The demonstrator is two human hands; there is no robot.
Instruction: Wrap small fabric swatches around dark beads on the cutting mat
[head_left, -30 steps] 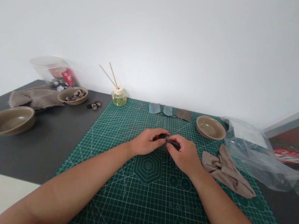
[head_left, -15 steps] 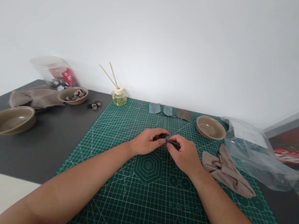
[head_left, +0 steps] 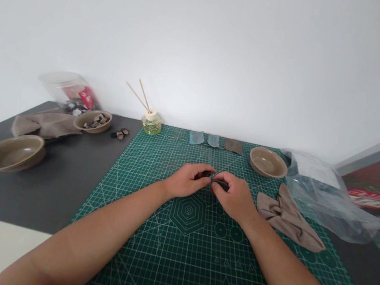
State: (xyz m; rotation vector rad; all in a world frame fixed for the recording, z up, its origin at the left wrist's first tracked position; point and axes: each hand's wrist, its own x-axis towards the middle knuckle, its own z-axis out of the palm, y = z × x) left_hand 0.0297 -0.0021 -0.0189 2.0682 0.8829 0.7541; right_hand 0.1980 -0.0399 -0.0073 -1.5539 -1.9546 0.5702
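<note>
Meeting over the middle of the green cutting mat (head_left: 180, 264): left hand (head_left: 185, 179) and right hand (head_left: 235, 192). Left: thumb and fingers nearly closed about a small dark piece (head_left: 207, 174), mostly hidden, material indeterminable. Right: fingers pinched on a slim dark tool (head_left: 221, 184), its left end beside the left fingertips; contact unclear. Tool: probably light, stiff, smooth; best gripped along the body. Piece: probably light, easily slipped; best pinched by its edges. Right: brown cloth (head_left: 288, 220), crumpled. Far right: shallow brown bowl (head_left: 268, 164).

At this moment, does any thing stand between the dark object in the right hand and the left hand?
Nothing visible does. The dark object points from the right hand toward the left hand, close by, over the green mat; whether it touches, I cannot tell.
</note>
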